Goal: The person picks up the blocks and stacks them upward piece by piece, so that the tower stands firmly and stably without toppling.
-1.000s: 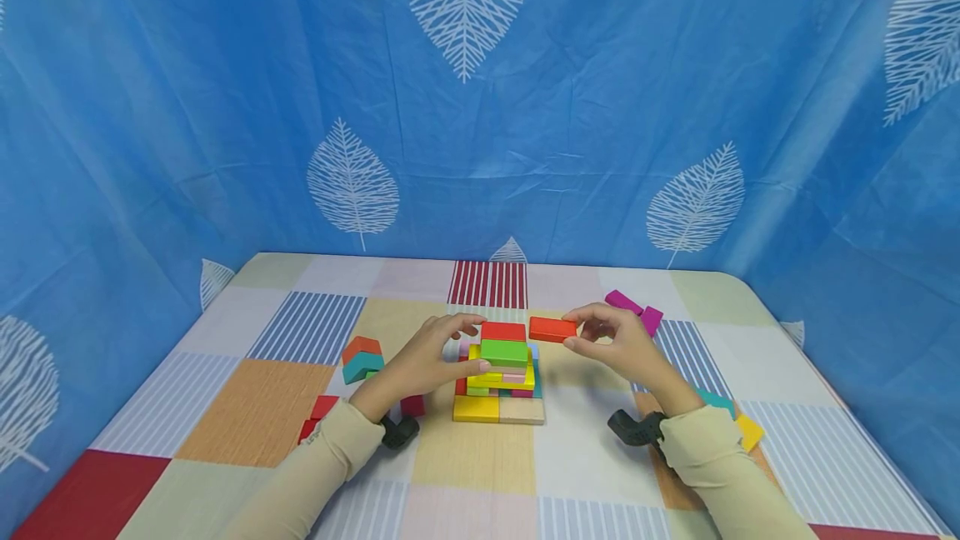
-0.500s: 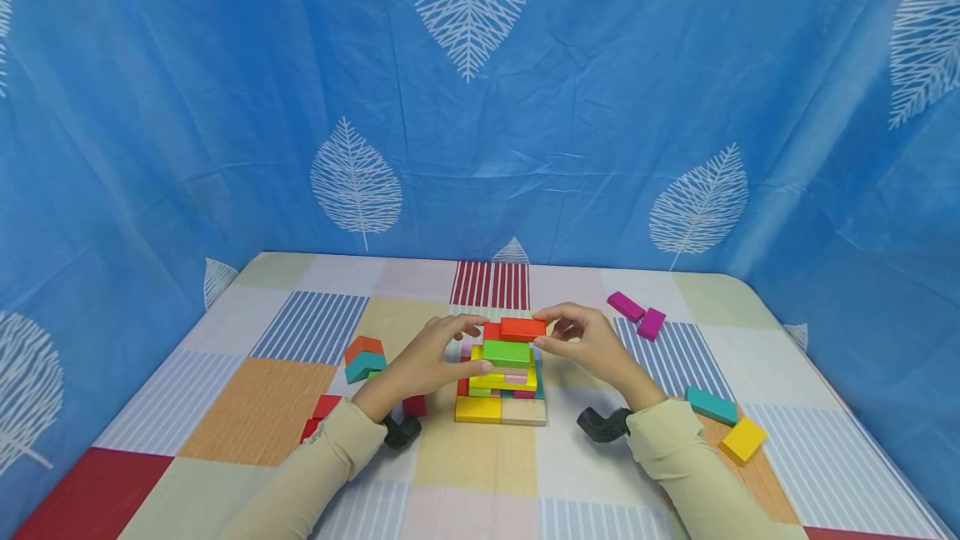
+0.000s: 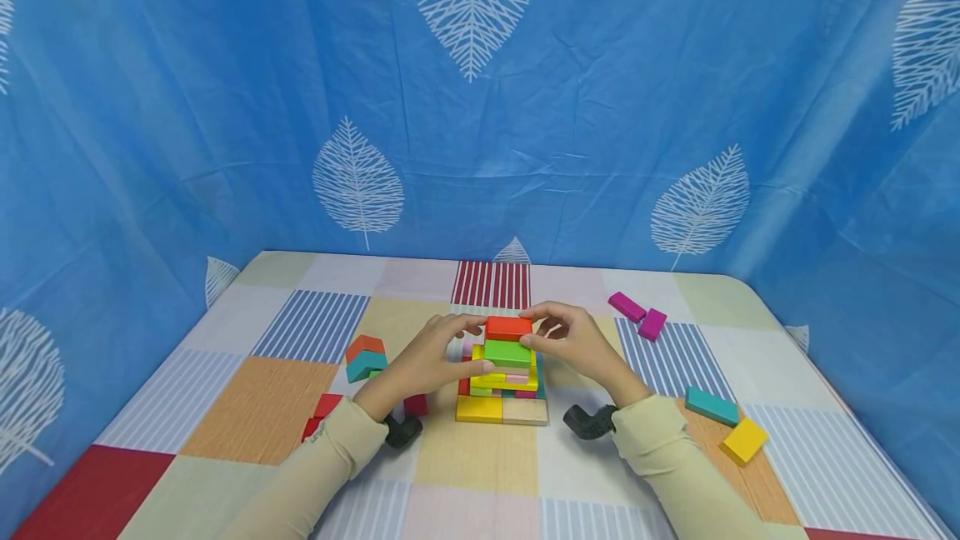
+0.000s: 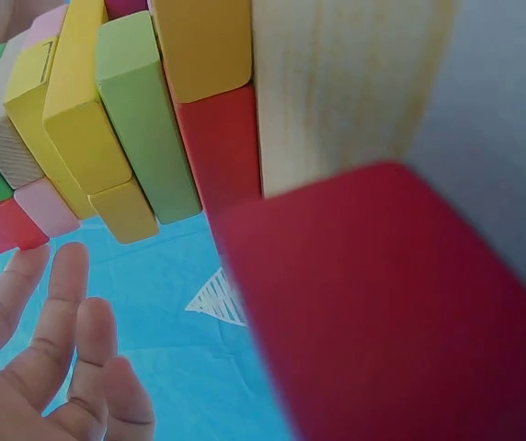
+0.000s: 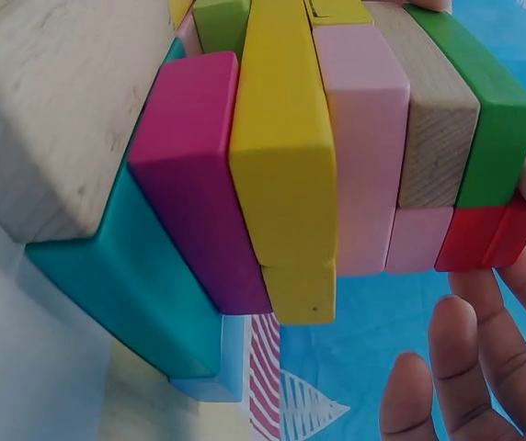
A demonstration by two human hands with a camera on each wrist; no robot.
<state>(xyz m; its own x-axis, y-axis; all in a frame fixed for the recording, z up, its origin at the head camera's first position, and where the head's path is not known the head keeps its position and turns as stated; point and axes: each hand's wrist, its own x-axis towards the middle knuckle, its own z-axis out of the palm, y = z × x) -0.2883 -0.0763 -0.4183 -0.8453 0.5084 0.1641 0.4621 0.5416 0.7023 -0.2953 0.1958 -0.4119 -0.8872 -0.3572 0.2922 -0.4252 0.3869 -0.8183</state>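
A stack of coloured blocks stands mid-table in the head view, with a yellow block [image 3: 478,410] and a bare wooden block [image 3: 525,412] at its front base. On top, behind the green block [image 3: 507,353], lies a red block [image 3: 509,328] over another red block [image 5: 468,241]. My right hand [image 3: 577,350] pinches the upper red block's right end between thumb and forefinger. My left hand [image 3: 427,363] spans the stack's left side, thumb by the green block and forefinger at the red blocks' left end. Its other fingers [image 4: 93,340] stretch loosely, holding nothing.
Orange [image 3: 364,346], teal [image 3: 366,367] and red blocks [image 3: 326,405] lie left of the stack, partly behind the left arm. Two magenta blocks [image 3: 627,307] are at the back right. A teal block [image 3: 711,406] and a yellow block [image 3: 744,441] lie beyond the right forearm.
My right hand has moved left with the red block, from beside the stack to on top of the other red block. My left hand has kept its place.
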